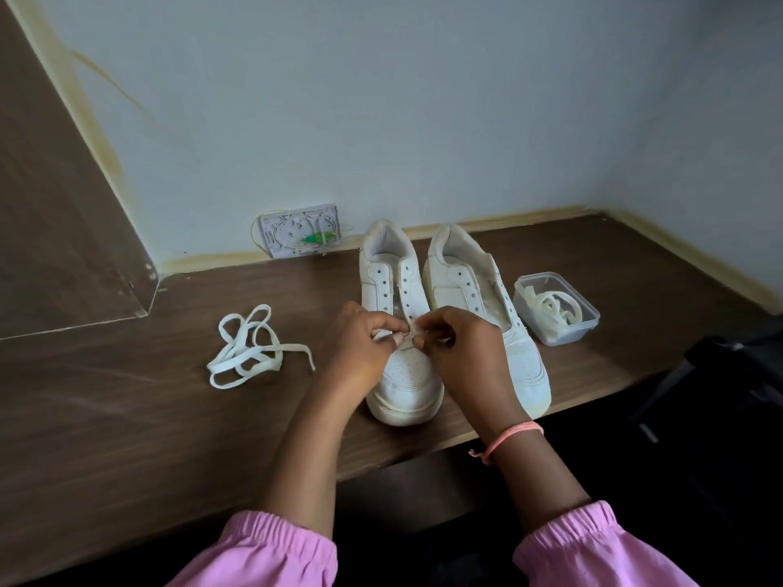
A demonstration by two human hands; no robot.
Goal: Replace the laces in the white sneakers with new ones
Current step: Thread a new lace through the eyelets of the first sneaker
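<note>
Two white sneakers stand side by side on the brown table [127, 417], toes toward me. The left sneaker [398, 374] has bare upper eyelets. My left hand [360, 353] and my right hand [462, 353] meet over its lowest eyelets, each pinching a short piece of white lace [413, 330]. The right sneaker [470, 286] has no lace and its toe is partly hidden by my right hand. A loose white lace [250, 353] lies tangled on the table to the left.
A clear plastic container [556, 308] with coiled off-white laces sits right of the sneakers. A white wall plate with a green part [301, 236] is at the wall behind. The table's front edge runs close under the sneaker toes; a dark chair [728, 374] is at right.
</note>
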